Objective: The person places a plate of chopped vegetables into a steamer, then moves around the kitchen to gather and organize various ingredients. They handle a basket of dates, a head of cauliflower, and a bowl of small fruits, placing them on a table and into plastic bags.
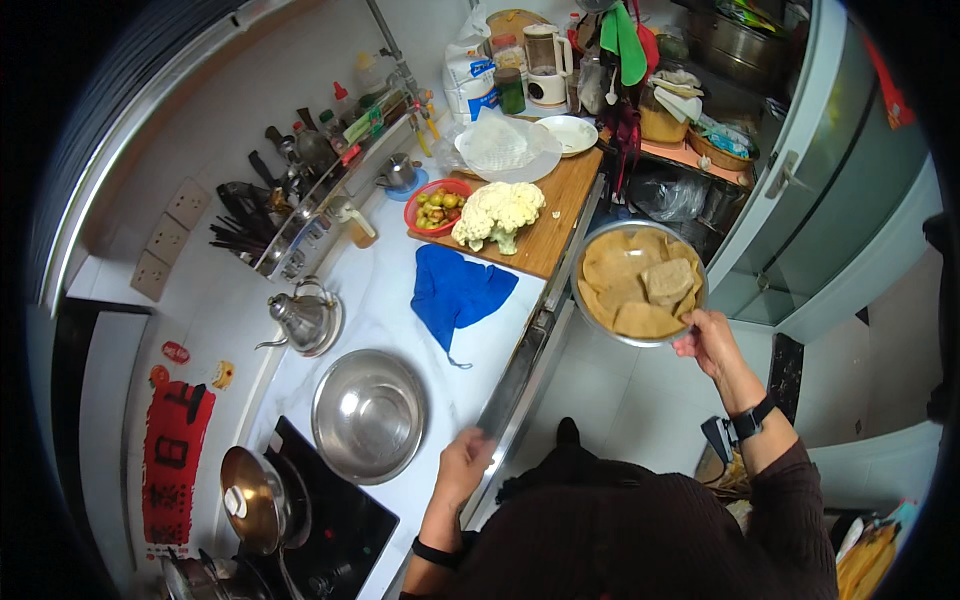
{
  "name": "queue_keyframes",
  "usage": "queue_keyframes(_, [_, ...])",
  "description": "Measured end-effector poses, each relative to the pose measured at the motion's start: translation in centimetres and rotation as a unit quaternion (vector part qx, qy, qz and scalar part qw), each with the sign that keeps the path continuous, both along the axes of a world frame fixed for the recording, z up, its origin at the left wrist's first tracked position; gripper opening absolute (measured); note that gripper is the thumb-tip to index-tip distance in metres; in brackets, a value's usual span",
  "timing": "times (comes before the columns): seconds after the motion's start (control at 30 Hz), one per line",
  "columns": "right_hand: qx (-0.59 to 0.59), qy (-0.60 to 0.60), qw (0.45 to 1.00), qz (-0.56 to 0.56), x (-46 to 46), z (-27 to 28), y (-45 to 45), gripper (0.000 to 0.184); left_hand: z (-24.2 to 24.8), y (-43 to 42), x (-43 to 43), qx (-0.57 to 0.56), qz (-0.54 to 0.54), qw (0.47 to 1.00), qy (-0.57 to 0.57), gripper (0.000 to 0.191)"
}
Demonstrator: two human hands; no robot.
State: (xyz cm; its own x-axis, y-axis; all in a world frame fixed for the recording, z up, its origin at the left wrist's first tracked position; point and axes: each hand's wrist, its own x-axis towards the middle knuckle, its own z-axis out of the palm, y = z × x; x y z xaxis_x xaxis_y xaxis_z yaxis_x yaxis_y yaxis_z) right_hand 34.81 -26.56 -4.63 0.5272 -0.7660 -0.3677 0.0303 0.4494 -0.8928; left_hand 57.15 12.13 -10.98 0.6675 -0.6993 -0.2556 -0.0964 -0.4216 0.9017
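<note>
My right hand (709, 341) grips the near rim of a round metal bowl (581, 307), which is held above the tiled floor. Tan, tofu-skin-like sheets (619, 266) line the bowl, and a thicker folded piece (669, 282) lies on them. Beside the counter's front edge is my left hand (466, 459), its fingers curled and slightly blurred; whether it touches the edge or holds anything is unclear. Nearest to it on the white counter (480, 352) stands a wide stainless steel basin (367, 416) with nothing visible inside. A blue cloth (456, 294) lies crumpled farther along.
A cauliflower (501, 214) rests on a wooden cutting board (566, 217) beside a red bowl of fruit (435, 207). A metal kettle (300, 319) stands near the wall. A lidded pan (251, 499) sits on the black cooktop (345, 517). A glass door (810, 187) is at right.
</note>
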Motion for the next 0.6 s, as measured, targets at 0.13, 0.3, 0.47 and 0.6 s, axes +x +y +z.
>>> queue_keyframes(0.13, [0.002,-0.004,1.0,0.002,4.5,1.3,-6.7,0.026,1.4,-4.9,2.6,-0.021,0.017,0.998,0.051,0.034])
queue_keyframes(0.3, [0.016,-0.019,0.999,0.022,8.0,1.6,-11.2,0.026,2.7,-5.8,3.4,0.017,0.118,0.989,0.086,0.038])
queue_keyframes(0.47, [0.028,-0.022,0.998,0.054,13.6,2.3,-17.8,0.027,2.4,-6.6,2.9,0.011,0.2,0.977,0.076,0.035])
queue_keyframes(0.6, [0.017,-0.035,0.995,0.094,20.4,2.6,-24.8,0.028,2.9,-10.2,2.0,0.04,0.244,0.967,0.059,0.038])
